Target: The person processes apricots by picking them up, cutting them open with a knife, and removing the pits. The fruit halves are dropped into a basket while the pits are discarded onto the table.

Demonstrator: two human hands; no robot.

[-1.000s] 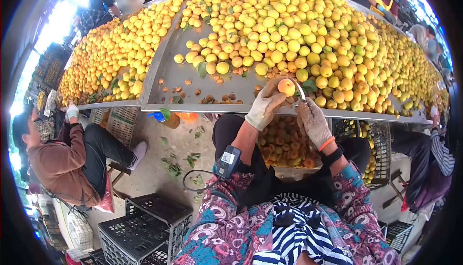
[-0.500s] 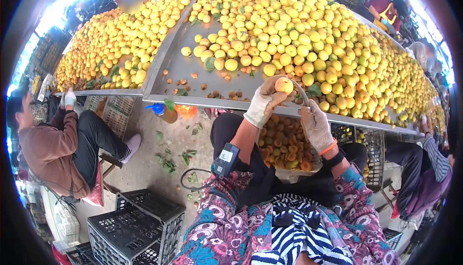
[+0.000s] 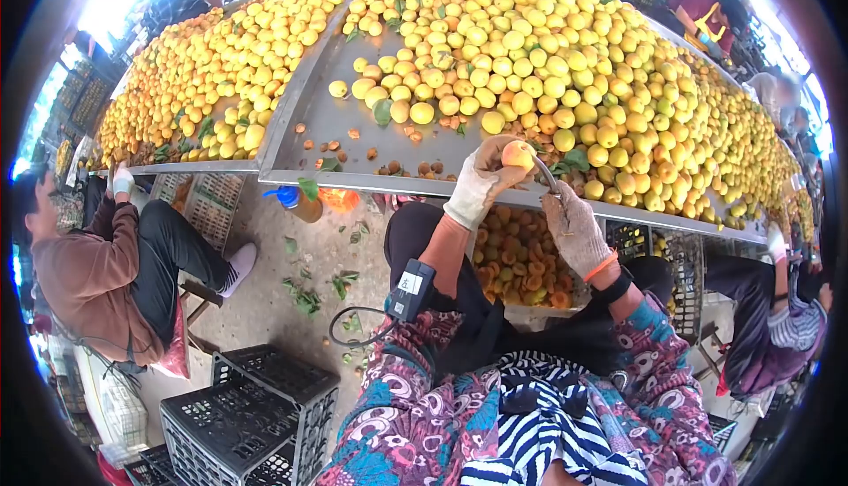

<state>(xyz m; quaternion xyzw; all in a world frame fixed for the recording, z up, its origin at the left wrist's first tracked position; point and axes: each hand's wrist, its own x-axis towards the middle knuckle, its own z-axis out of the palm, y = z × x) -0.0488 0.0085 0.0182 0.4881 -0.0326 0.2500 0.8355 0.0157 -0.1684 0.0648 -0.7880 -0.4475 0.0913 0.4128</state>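
My left hand (image 3: pixel 484 178), in a pale glove with bare fingertips, pinches a yellow-orange fruit (image 3: pixel 518 155) above the table's near edge. My right hand (image 3: pixel 572 228), in a knitted glove with an orange band at the wrist, is closed round a curved metal tool (image 3: pixel 548 173). The tool's tip meets the right side of the fruit. Behind my hands, a heap of yellow fruit (image 3: pixel 530 62) covers much of the metal table (image 3: pixel 305 137). Below my hands, a crate holds opened orange fruit halves (image 3: pixel 521 261).
A seated person (image 3: pixel 97 265) works at the left, another (image 3: pixel 777 309) at the right, with more people beyond the table. Black crates (image 3: pixel 238 420) stand at the lower left. A blue-capped bottle (image 3: pixel 300 203) and leaves (image 3: pixel 305 299) are below the table edge.
The tool's tip has come round from above the fruit to its right side. My right hand has shifted slightly left. At the right, the seated person's arm has moved.
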